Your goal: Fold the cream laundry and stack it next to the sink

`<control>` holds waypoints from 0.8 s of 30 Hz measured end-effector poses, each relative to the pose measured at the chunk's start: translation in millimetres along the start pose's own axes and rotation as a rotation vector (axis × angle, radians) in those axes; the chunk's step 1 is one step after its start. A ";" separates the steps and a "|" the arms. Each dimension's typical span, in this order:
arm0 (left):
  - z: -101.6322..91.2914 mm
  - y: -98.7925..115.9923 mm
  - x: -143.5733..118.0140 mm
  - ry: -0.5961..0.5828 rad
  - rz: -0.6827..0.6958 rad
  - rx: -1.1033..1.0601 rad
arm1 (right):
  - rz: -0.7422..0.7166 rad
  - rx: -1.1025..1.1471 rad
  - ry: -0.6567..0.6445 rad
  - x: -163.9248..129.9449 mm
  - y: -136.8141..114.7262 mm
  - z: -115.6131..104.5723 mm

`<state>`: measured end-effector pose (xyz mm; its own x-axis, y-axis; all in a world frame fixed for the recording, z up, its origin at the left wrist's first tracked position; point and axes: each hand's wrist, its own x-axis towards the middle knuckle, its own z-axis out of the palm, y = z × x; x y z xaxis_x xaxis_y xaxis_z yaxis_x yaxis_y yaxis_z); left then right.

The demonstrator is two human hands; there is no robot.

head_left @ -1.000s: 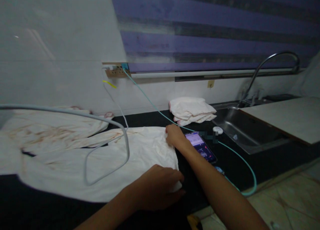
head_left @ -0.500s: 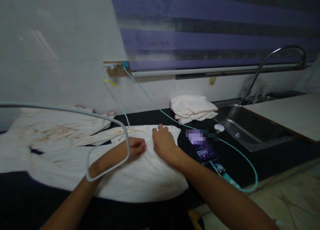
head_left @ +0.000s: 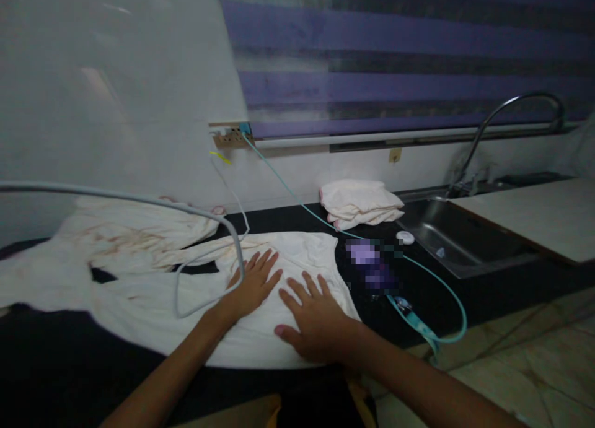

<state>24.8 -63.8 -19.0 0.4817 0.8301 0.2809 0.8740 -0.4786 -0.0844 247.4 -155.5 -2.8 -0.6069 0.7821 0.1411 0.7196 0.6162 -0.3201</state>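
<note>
On the dark surface (head_left: 465, 304) we've got a white cloth (head_left: 260, 279) spread flat, with our left hand (head_left: 253, 283) and right hand (head_left: 316, 321) pressed palm-down on it side by side, fingers splayed apart, gripping nothing. Just right of the cloth sits a phone (head_left: 372, 270) on a teal cable (head_left: 446, 292); folded towels (head_left: 360, 203) lie behind, beside the sink (head_left: 460, 245).

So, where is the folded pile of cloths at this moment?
In the head view, the folded pile of cloths lies at the back of the dark counter, against the wall, just left of the sink and behind the phone.
</note>
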 end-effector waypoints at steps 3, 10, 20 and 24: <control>-1.3 27.7 -23.1 -0.119 -0.173 0.045 | -0.043 0.009 -0.035 -21.0 16.7 -13.8; -32.7 110.7 -41.5 -0.261 -0.404 0.030 | 0.234 -0.005 0.048 -14.3 5.2 -42.4; -38.7 110.4 -43.6 -0.188 -0.455 -0.040 | 0.618 -0.107 0.267 82.3 42.3 -20.0; -32.2 37.4 -75.2 -0.179 -0.292 0.131 | 0.669 -0.115 0.254 88.2 61.9 0.1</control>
<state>19.2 -153.3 -12.5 0.2039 0.9689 0.1403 0.9717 -0.1827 -0.1499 238.4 -48.4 -10.2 0.0630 0.9839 0.1672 0.9488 -0.0071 -0.3159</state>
